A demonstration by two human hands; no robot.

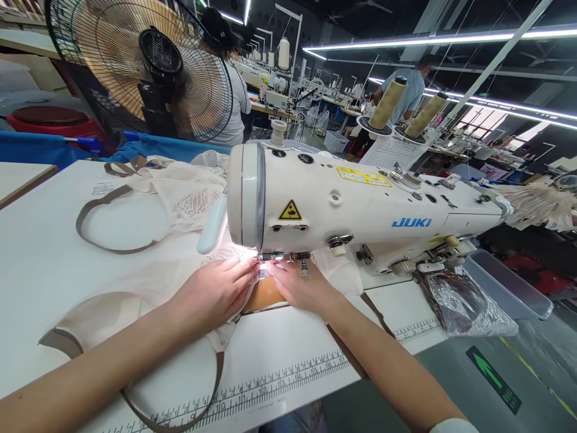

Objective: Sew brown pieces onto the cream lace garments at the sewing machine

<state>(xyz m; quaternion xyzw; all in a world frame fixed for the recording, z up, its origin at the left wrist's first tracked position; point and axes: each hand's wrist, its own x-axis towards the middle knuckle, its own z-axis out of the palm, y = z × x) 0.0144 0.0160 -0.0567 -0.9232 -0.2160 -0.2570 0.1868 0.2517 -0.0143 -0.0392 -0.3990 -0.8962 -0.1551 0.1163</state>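
A cream lace garment with brown elastic edging (pixel 108 313) lies across the machine bed and spreads left over the table. My left hand (pixel 220 285) is closed on its fabric just left of the needle area, fingertips bunched together under the bright lamp. On the other side of the presser foot (pixel 279 257), my right hand (pixel 300 285) pinches the cloth, its fingers partly hidden by the machine. The white JUKI sewing machine (pixel 324 198) stands over both hands. Its needle is lost in glare.
Another cream garment (pixel 180 198) lies behind my left arm. A ruler strip (pixel 265 388) runs along the table's front edge. To the right are a plastic-wrapped bundle (pixel 469 300) and a clear bin (pixel 509 282). A large fan (pixel 157 60) and two people are beyond.
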